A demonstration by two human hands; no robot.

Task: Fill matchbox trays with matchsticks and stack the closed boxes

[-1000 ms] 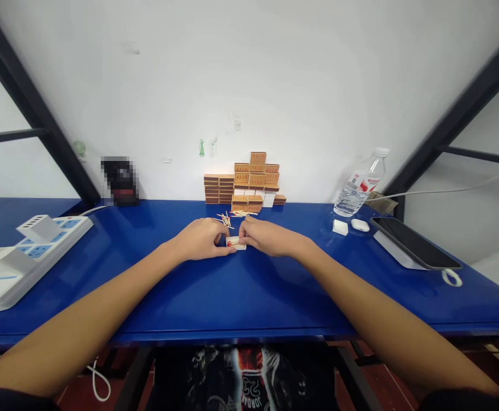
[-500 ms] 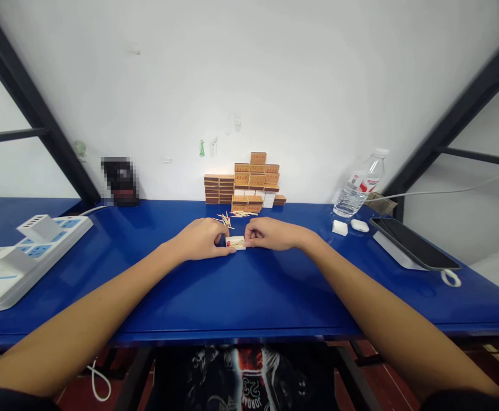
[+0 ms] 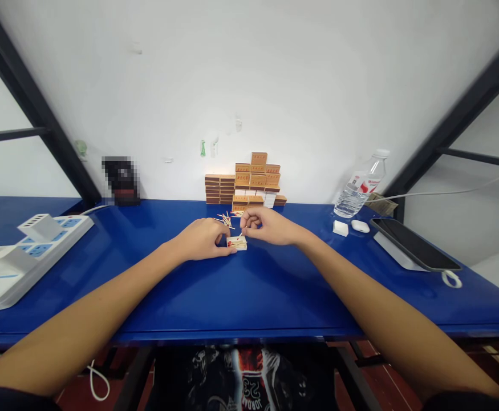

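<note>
L hand [image 3: 202, 238] grips tray [image 3: 242, 249] | R hand [image 3: 268, 225] pinches match [image 3: 240, 234] nrby

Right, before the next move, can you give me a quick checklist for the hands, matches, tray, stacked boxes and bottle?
1. Left hand on the small white tray: ok, gripping its left end.
2. Right hand holding a match: ok, at the fingertips.
3. All matches in the tray fully inside: cannot tell, too small.
4. Loose matches behind the tray fully visible: not ok, the right hand covers some.
5. Stacked matchboxes standing: ok.
6. Bottle away from both hands: ok.
</note>
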